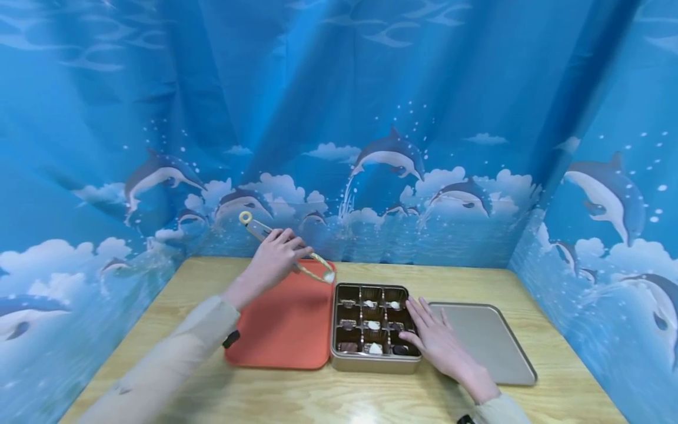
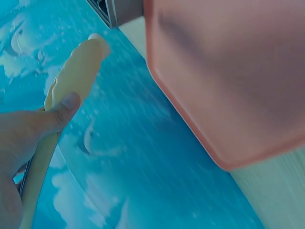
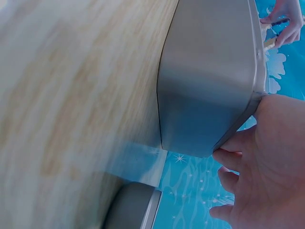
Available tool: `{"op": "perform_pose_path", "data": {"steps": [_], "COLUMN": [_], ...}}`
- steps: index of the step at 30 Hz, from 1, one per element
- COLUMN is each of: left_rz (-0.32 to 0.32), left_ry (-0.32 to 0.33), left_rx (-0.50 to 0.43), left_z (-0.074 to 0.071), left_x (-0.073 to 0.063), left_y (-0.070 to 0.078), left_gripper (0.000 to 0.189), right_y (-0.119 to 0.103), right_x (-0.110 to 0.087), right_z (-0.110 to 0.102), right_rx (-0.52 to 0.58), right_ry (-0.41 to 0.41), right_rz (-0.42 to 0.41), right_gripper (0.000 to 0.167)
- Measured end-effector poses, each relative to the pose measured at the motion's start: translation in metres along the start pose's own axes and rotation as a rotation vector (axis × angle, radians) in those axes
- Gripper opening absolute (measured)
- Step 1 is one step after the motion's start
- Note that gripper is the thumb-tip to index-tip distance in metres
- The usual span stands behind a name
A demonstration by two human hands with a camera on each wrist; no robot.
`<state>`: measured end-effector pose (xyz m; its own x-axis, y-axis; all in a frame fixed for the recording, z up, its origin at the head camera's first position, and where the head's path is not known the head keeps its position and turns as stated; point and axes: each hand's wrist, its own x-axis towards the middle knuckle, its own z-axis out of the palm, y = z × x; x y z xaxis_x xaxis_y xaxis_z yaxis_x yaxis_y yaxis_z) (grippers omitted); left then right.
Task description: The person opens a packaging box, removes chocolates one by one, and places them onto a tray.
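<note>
My left hand (image 1: 274, 257) grips pale yellow tongs (image 1: 258, 229) above the back of a red tray (image 1: 286, 330). Between the tongs' tips is a small whitish piece (image 1: 329, 276), which the left wrist view shows at the end of the tongs (image 2: 76, 71); its kind cannot be made out. To the right of the tray stands a metal tin (image 1: 373, 364) with a dark divided insert, its compartments holding brown, dark and white-topped chocolates (image 1: 373, 325). My right hand (image 1: 445, 347) rests on the tin's right rim, fingers extended, as the right wrist view also shows.
A flat metal lid (image 1: 482, 341) lies on the wooden table (image 1: 254, 394), right of the tin and partly behind my right arm. Blue dolphin-print curtains (image 1: 328, 118) hang behind the table and at its sides.
</note>
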<state>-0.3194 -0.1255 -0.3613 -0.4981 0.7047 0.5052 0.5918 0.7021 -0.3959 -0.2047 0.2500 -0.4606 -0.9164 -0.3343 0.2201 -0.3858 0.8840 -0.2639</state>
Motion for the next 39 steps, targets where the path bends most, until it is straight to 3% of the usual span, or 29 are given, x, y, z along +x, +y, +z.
{"op": "perform_pose_path", "data": {"steps": [9,14,21,30,39], "left_rz": [-0.152,-0.203,-0.201,-0.227,-0.259], "left_ry": [-0.068,-0.119,-0.163,-0.312,-0.292], "left_rx": [0.087,0.175,0.234,0.277,0.27], "left_z": [0.001,0.012,0.027,0.042,0.048], "left_x": [-0.034,-0.043,-0.046,-0.044,-0.046], "left_y": [-0.03,-0.042,-0.05,-0.049,-0.051], "left_gripper": [0.04,0.028,0.014,0.011,0.012], "right_y": [0.0,0.002,0.003,0.002,0.001], "right_x": [0.0,0.0,0.0,-0.001,0.0], "right_z": [0.0,0.001,0.003,0.004,0.004], "right_rx": [0.003,0.001,-0.003,-0.029,-0.018], "right_ry": [0.002,0.006,-0.007,0.001,-0.002], "right_rz": [-0.006,-0.001,0.002,-0.001,0.004], "right_gripper": [0.074,0.074,0.075,0.074,0.074]}}
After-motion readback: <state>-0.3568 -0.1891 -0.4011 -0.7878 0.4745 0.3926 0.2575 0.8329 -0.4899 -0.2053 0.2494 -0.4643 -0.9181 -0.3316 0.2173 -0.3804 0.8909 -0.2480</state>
